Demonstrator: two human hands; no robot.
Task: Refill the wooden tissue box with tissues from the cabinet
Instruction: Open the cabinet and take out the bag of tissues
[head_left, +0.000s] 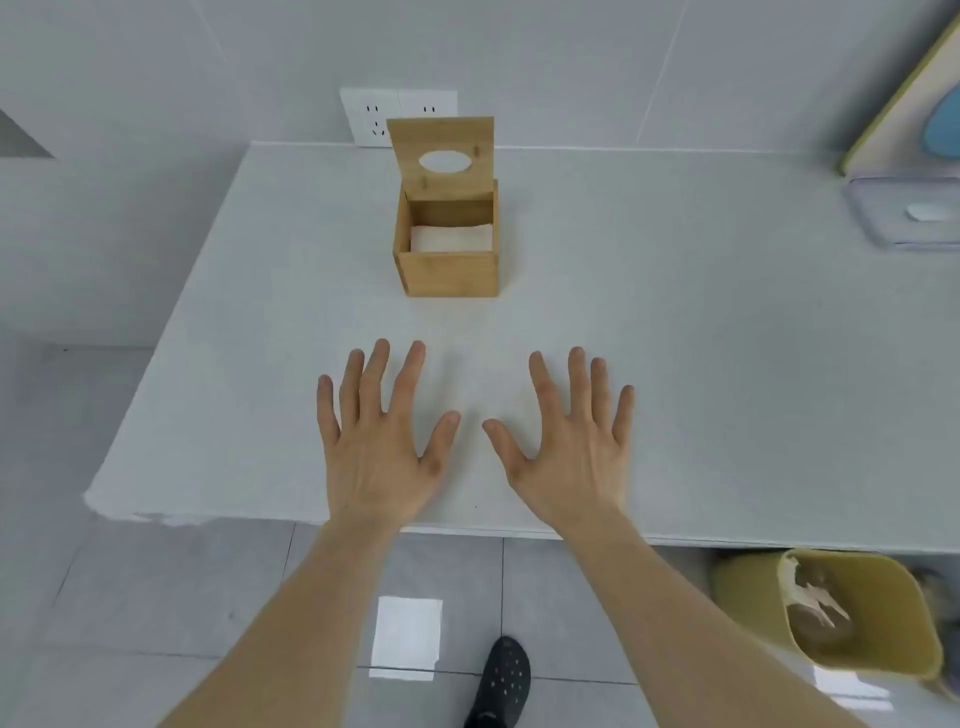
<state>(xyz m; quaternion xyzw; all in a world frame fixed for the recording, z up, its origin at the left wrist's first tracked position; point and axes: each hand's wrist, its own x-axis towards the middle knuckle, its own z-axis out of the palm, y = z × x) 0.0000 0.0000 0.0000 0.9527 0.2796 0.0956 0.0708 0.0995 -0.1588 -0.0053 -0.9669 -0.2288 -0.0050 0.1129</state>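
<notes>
Head view shows both hands, left (379, 447) and right (566, 452), each grip spread flat and holding nothing on the pale worktop (701, 364) short of the square bamboo tissue box (449, 244), whose upright holed lid (444, 150) might drop shut if bumped.

Wooden tissue box (450, 260) w/ lid up, tissues (451, 238) inside.

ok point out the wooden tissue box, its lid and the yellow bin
wooden tissue box (451, 273), head view, front wall
lid (441, 136), head view, upper part of the raised panel above the oval hole
yellow bin (878, 613), head view, right side wall
</notes>
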